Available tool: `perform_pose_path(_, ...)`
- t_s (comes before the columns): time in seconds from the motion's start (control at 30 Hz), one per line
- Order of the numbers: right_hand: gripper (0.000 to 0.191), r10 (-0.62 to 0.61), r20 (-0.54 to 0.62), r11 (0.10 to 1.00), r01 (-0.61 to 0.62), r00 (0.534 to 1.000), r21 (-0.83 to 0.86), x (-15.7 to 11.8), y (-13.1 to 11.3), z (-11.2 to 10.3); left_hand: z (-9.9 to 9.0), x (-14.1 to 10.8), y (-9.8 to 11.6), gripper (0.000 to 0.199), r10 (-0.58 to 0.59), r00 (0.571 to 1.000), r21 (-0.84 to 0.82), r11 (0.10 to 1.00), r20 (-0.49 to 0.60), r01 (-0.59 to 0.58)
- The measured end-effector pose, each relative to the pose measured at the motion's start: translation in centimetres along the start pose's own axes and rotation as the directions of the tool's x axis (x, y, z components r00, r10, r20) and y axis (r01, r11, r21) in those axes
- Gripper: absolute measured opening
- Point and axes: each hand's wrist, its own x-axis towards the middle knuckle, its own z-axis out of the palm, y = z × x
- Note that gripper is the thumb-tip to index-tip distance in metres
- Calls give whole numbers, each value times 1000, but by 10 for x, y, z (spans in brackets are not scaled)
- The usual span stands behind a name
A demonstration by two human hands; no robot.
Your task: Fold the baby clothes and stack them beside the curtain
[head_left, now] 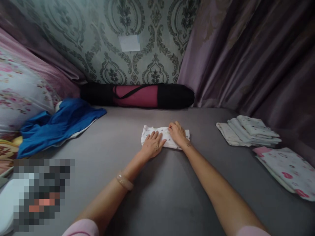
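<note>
A folded white cloth with a small dark print (165,141) lies on the grey sheet (137,209) in front of me. Flat on its left part rests my left hand (154,144), fingers spread. On the right part, my right hand (177,132) has its fingers bent together at the cloth's far edge, pinching the fabric there. The cloth's right end shows beyond that hand. A pale bangle (124,181) is on my left wrist.
At right lie a stack of folded white cloths (248,132) and a pink-patterned folded cloth (290,170). A black and red long bag (136,96) lies along the wall. Blue fabric (59,124) is at left, beside a floral pillow (22,91). Purple curtains (221,59) hang at right.
</note>
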Motion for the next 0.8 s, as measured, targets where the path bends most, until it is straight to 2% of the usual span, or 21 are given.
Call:
perform_pose_path(0.2, 34, 24, 42, 999, -22, 999, -36, -9, -4, 4, -3, 9, 1, 56, -39, 999, 7, 999, -15, 39)
perform_pose_path(0.37, 40, -172, 40, 982, 169, 984, 81, -34, -13, 16, 4, 19, 3, 47, 41, 997, 3, 999, -67, -41)
perform_pose_path(0.43, 43, -248, 40, 963, 242, 968, 120, -41, -12, 23, 11, 21, 2, 47, 34, 998, 1, 999, -50, -34)
perform_pose_path(0.53, 48, -291, 38, 952, 285, 956, 111, -45, -4, 30, 18, 19, -2, 50, -12, 999, 33, 999, -41, 14)
perform_pose_path(0.63, 50, -292, 71, 955, 286, 954, 85, -47, 6, 27, 17, 17, -5, 57, -77, 996, 60, 995, -42, 80)
perform_pose_path(0.8, 60, -225, 115, 974, 224, 968, 17, -49, 17, 19, 12, 16, -14, 73, -157, 986, 94, 982, -60, 162)
